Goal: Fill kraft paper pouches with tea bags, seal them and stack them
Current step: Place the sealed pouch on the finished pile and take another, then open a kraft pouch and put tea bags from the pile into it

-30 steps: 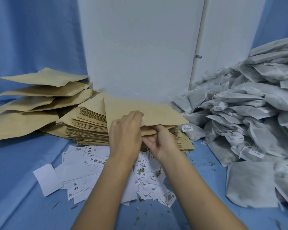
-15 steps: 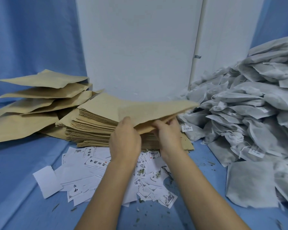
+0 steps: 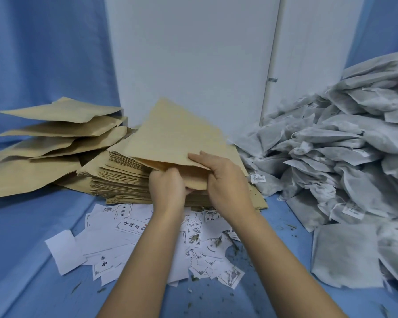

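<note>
both left hand (image 3: 168, 188) and right hand (image 3: 225, 180) pinch open a kraft pouch (image 3: 175, 136); next, i'd guess, a tea bag (image 3: 345, 253) goes in.

One kraft pouch (image 3: 177, 138), tan, flat, held tilted with its far corner raised, mouth toward the person and pulled slightly apart. Left hand (image 3: 168, 189) pinches the lower edge of the mouth, right hand (image 3: 225, 180) grips the upper layer. Directly under both hands: thick neat stack of flat pouches (image 3: 122, 180), same tan paper. Left of the hands, well apart: loose pile of pouches (image 3: 44, 143), overlapping, fanned, slightly puffed. Right of the hands: big jumbled heap of grey-white tea bags (image 3: 331, 157), flat mesh squares, some with white labels.
</note>
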A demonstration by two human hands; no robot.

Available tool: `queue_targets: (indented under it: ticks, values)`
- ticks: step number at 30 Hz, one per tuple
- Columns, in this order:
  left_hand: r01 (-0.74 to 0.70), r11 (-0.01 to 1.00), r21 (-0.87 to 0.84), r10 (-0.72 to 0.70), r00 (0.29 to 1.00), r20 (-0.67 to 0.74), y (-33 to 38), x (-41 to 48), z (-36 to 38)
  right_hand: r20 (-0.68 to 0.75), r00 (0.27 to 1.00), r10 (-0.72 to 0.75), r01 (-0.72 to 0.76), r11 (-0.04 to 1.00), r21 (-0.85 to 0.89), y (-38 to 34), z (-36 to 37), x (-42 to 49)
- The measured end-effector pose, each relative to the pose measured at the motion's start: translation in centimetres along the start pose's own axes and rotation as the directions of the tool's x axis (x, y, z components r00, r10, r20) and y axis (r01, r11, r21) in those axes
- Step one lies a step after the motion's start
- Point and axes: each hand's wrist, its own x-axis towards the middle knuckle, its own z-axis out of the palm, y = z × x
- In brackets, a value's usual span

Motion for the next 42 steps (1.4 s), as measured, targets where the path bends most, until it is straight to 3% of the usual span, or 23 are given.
queue_targets:
  ticks: [4,7,12,15,18,21,26,32,36,42]
  values:
    - [0.065,0.974,0.217,-0.055,0.997,-0.050,-1.2,0.8,-0.5,-0.254,0.966,0.042,-0.012,0.993,0.118,-0.3,0.2,-0.6]
    - [0.050,0.964,0.261,-0.044,0.999,-0.029,-1.5,1.3,-0.7,-0.257,0.966,0.034,-0.008,0.995,0.103,-0.2,0.3,-0.9]
    - [0.208,0.977,0.041,-0.210,0.977,0.033,-1.4,1.8,-1.0,-0.214,0.957,0.194,-0.205,0.978,-0.027,0.0,-0.1,-0.5]
    - [0.213,0.973,-0.084,-0.212,0.977,0.022,-1.0,2.1,-1.6,-0.167,0.942,0.292,-0.295,0.956,0.006,0.3,-0.4,-0.2]
    - [-0.016,1.000,-0.021,0.014,0.995,-0.097,-0.9,2.6,-2.4,-0.107,0.924,0.368,-0.344,0.920,0.190,0.5,-0.5,0.1]
    - [-0.316,0.948,0.037,0.318,0.944,-0.086,-0.7,2.4,-3.1,-0.106,0.920,0.378,-0.331,0.892,0.309,0.5,-0.5,0.2]
    - [-0.494,0.864,0.092,0.489,0.869,0.071,-0.6,2.2,-3.5,-0.129,0.915,0.382,-0.302,0.861,0.408,0.3,-0.1,0.2]
    - [-0.706,0.639,0.304,0.633,0.708,0.314,-1.2,1.4,-3.0,-0.192,0.885,0.424,-0.262,0.795,0.546,0.4,-0.6,0.3]
    - [-0.806,0.454,0.379,0.737,0.579,0.350,-1.5,0.9,-2.8,-0.229,0.789,0.570,-0.230,0.620,0.750,0.8,-1.0,0.4]
    - [-0.840,0.333,0.428,0.829,0.477,0.291,-1.7,0.5,-2.1,-0.181,0.479,0.859,-0.172,0.294,0.940,2.5,-2.5,1.1]
